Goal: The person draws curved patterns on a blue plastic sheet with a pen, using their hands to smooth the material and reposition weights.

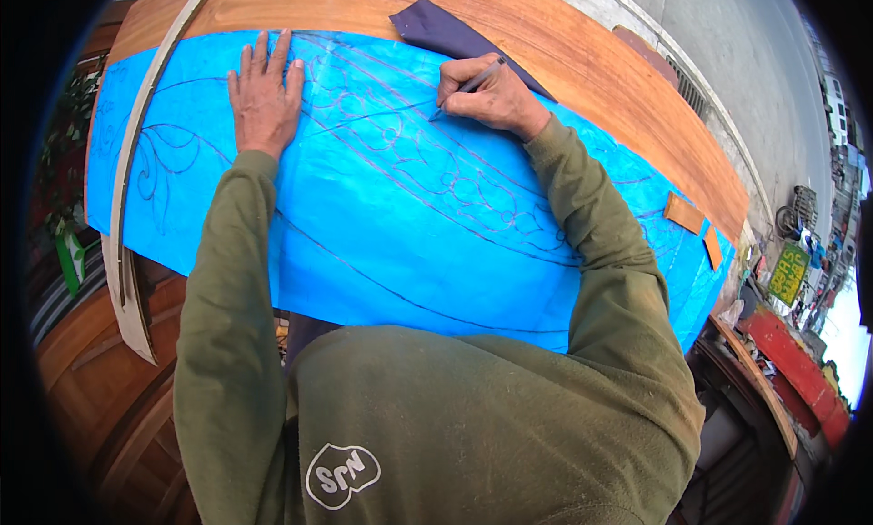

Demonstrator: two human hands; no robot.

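Note:
A large bright blue sheet [364, 280] lies over a brown wooden board, covered with dark curved lines and a scrolling floral pattern. My left hand [266, 98] rests flat on the sheet near its far edge, fingers stretched out and holding nothing. To the right, my right hand [496, 93] grips a dark pen [482, 76], its tip at the sheet beside a drawn line. Behind that hand lies a folded dark purple piece of material [455, 36], reaching from the wood onto the sheet's far edge.
The wooden board [582, 57] shows beyond the sheet. A long pale wooden strip [150, 98] crosses the sheet at left. Two small wood blocks [684, 213] sit on its right end. Carved brown woodwork [118, 407] stands at lower left; a road [755, 61] runs at far right.

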